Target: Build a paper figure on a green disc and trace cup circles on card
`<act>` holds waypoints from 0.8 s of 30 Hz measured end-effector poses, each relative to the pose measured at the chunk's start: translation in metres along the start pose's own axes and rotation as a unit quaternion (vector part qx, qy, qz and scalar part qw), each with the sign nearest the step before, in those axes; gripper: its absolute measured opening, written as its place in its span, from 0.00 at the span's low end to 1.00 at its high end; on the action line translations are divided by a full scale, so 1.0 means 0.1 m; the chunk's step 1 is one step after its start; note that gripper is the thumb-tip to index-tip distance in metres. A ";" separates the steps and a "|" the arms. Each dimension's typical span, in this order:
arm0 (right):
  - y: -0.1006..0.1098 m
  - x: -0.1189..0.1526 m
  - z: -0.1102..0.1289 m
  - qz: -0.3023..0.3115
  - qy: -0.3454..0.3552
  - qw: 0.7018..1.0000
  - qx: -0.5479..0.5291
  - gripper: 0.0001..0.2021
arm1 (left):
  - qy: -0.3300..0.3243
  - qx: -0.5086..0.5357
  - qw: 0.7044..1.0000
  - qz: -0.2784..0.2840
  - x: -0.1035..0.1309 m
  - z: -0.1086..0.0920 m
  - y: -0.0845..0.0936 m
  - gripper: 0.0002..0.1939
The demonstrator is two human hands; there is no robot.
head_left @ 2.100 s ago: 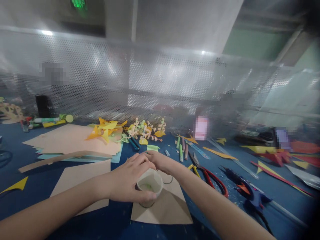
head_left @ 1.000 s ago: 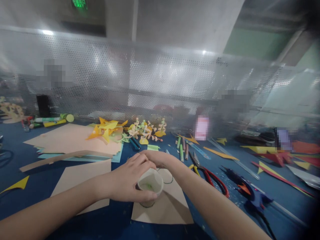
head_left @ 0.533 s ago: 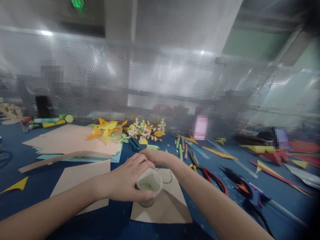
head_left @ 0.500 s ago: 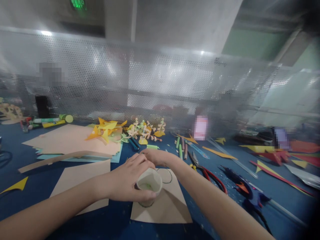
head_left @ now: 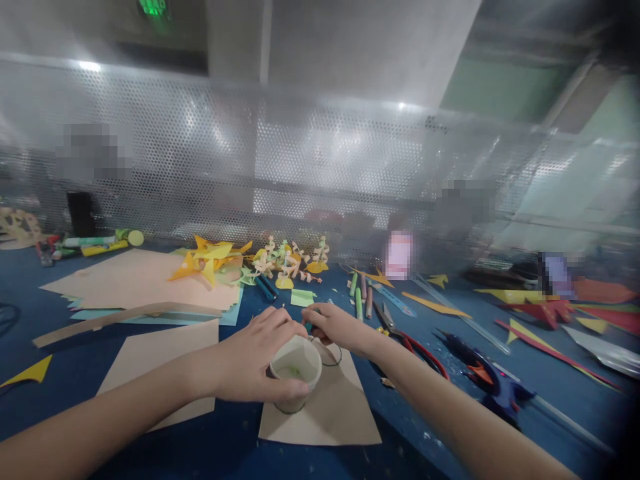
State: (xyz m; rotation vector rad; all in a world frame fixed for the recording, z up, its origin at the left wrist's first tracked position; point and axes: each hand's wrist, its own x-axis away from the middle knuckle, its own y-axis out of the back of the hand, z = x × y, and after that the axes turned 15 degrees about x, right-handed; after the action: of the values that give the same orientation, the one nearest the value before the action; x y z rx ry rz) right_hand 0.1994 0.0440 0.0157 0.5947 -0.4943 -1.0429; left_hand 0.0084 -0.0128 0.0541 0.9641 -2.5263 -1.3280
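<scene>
My left hand (head_left: pixel 260 360) is wrapped round a pale paper cup (head_left: pixel 306 360) and presses it down on a tan sheet of paper (head_left: pixel 345 413). The cup stands with its open end up, and its inside shows. Part of a dark drawn circle (head_left: pixel 333 363) is visible on the sheet to the right of the cup. My right hand (head_left: pixel 333 323) is just beyond the cup's far rim, fingers curled and pinched together. What they hold, if anything, is too small and hidden to make out.
A second tan sheet (head_left: pixel 170 360) and a paper stack (head_left: pixel 135 280) lie left. Yellow paper cutouts (head_left: pixel 213 257) sit behind. To the right are chalk-like green sticks (head_left: pixel 359 303), red-handled scissors (head_left: pixel 425 353) and a blue glue gun (head_left: pixel 500 387). A perforated screen (head_left: pixel 200 167) stands behind.
My right hand has moved from behind my left fingers to the right, round the cup's far side. My left hand and the cup stay in place.
</scene>
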 end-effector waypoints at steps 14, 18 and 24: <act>-0.24 0.82 -0.05 -0.224 0.011 0.965 0.137 0.15 | 0.003 0.011 1.000 -0.004 -0.02 -0.03 0.00 0.18; -0.26 0.94 -0.06 -0.223 0.038 0.954 0.195 0.14 | 0.003 0.010 1.000 -0.001 -0.03 -0.03 -0.01 0.18; -0.28 0.99 -0.07 -0.230 0.055 0.953 0.192 0.14 | 0.003 0.007 1.000 0.006 -0.06 -0.05 -0.01 0.17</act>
State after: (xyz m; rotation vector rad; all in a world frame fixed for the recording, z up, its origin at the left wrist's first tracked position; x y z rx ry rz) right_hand 0.2274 -0.0541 0.0019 1.1465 -0.4737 -1.3556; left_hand 0.0156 -0.0127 0.0578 0.9535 -2.5365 -1.3052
